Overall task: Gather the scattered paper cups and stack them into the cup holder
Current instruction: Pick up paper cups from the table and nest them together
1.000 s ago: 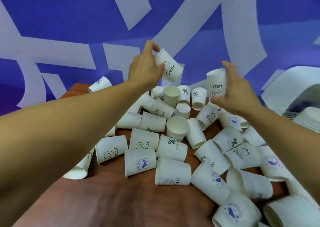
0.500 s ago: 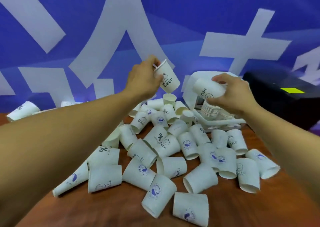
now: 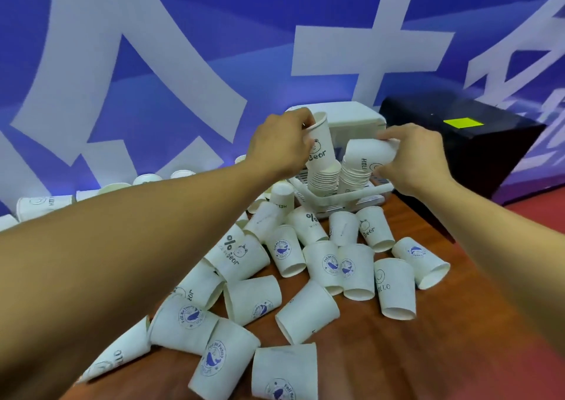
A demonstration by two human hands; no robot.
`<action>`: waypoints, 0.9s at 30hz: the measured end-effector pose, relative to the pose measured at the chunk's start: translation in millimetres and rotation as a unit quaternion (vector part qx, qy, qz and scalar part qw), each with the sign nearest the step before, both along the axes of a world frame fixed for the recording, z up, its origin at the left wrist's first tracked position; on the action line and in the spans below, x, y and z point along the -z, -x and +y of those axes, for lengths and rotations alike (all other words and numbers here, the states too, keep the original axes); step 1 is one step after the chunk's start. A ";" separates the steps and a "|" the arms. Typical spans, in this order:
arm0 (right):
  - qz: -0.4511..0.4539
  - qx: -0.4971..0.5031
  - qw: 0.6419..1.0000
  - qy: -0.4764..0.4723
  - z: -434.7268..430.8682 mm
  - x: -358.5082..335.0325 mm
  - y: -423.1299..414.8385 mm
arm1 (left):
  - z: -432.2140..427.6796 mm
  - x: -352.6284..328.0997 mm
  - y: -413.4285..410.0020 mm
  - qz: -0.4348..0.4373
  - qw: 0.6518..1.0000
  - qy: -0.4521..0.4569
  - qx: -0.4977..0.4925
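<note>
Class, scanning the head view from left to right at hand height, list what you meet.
left hand → Bear cup → HELLO cup → right hand → black box

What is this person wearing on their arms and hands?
Nothing that shows. The left arm and right arm are bare to the picture's edge, no sleeve in view. The left hand and right hand have no gloves, and neither wrist carries a watch or band. Some fingers are hidden, so rings cannot be ruled out.
</note>
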State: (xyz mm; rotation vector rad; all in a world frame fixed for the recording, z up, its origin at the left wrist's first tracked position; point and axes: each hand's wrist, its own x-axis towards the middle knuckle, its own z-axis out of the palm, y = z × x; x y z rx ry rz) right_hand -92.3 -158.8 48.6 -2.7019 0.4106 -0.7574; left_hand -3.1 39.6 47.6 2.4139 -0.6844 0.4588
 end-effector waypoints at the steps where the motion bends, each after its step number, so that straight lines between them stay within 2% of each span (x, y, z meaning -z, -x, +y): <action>1: 0.004 -0.002 1.000 0.004 -1.8 2.4 0.0 | -5.4 2.2 -1.2 0.002 1.000 -0.003 0.003; 16: 0.035 -0.096 0.995 -0.008 -5.2 13.7 1.7 | -18.8 15.1 -0.3 0.001 1.000 -0.019 0.004; 20: 0.018 -0.120 0.993 0.007 -0.6 9.7 3.7 | -16.5 11.9 3.1 0.002 1.000 -0.019 0.007; 27: 0.020 -0.109 0.993 0.040 3.9 8.9 1.9 | -16.3 8.2 7.9 -0.005 0.999 -0.034 0.004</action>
